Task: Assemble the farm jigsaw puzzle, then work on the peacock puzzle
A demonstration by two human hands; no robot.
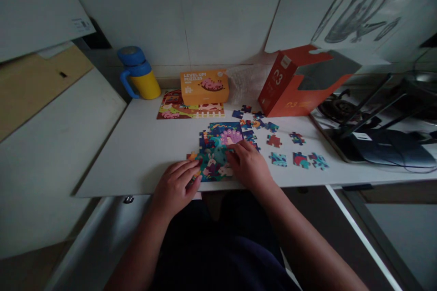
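A partly joined colourful jigsaw [218, 148] lies near the front edge of the white table [143, 145]. My left hand [175, 186] rests flat at the jigsaw's lower left corner, fingers stretched out on its edge. At the jigsaw's right side my right hand [248, 163] has its fingers pressed down on the pieces. Whether it holds a piece is hidden. Several loose puzzle pieces [297, 159] lie scattered to the right and behind.
A yellow puzzle box [204, 86] sits on another finished puzzle [170, 110] at the back. An orange carton [293, 84] lies on its side beside crumpled plastic [244, 82]. A yellow and blue mug [139, 75] stands back left. A gas stove [368, 132] is on the right.
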